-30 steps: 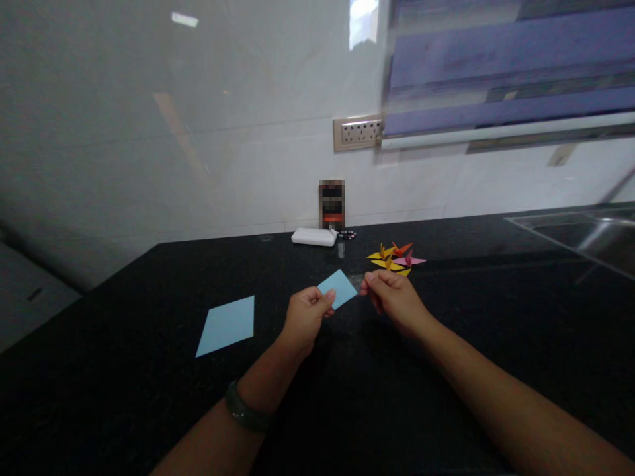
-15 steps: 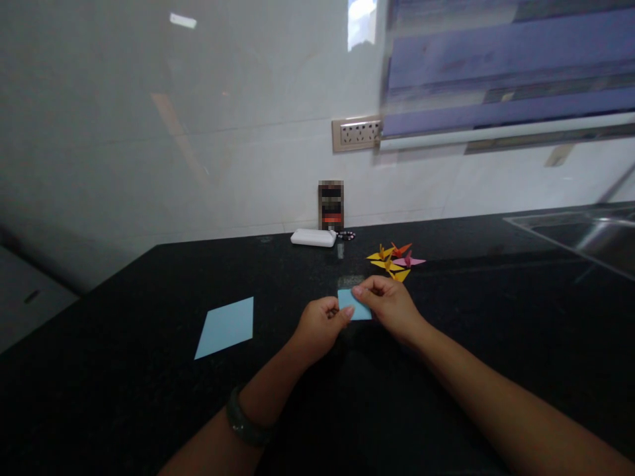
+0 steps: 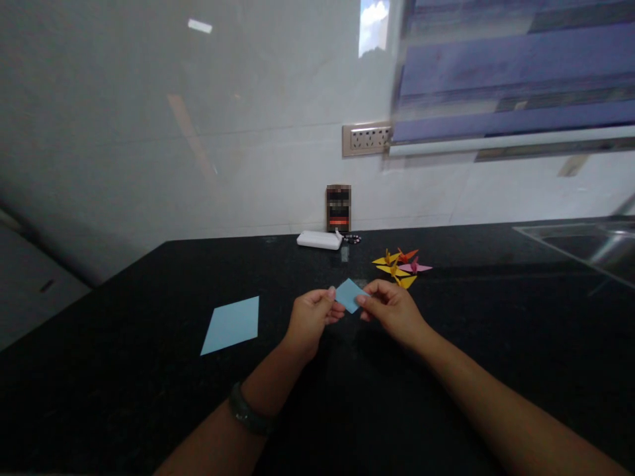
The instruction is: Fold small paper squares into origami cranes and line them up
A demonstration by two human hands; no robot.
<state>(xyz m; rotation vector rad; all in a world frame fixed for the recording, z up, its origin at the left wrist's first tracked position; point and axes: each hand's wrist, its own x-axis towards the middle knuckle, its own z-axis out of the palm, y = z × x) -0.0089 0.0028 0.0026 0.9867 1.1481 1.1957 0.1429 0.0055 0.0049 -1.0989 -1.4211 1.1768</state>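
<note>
Between my two hands is a small folded square of light blue paper (image 3: 350, 295), turned so one corner points away from me. My left hand (image 3: 312, 317) pinches its left corner between thumb and fingers. The right corner is gripped by my right hand (image 3: 391, 307), thumb on top. To the left, a larger sheet of light blue paper (image 3: 232, 324) lies flat on the black countertop (image 3: 149, 396). Just beyond my right hand sit several folded paper cranes (image 3: 395, 270) in yellow, orange and pink.
A white oblong case (image 3: 319, 240) with a beaded strap (image 3: 352, 238) lies near the wall. Behind it a dark, blurred-out box (image 3: 338, 208) leans upright. A metal sink (image 3: 590, 248) is set into the counter at right. A socket panel (image 3: 368, 139) is on the wall.
The folded blue paper has been turned from lying square to a diamond position. Both hands have shifted their grip to its left and right corners. The view has moved slightly.
</note>
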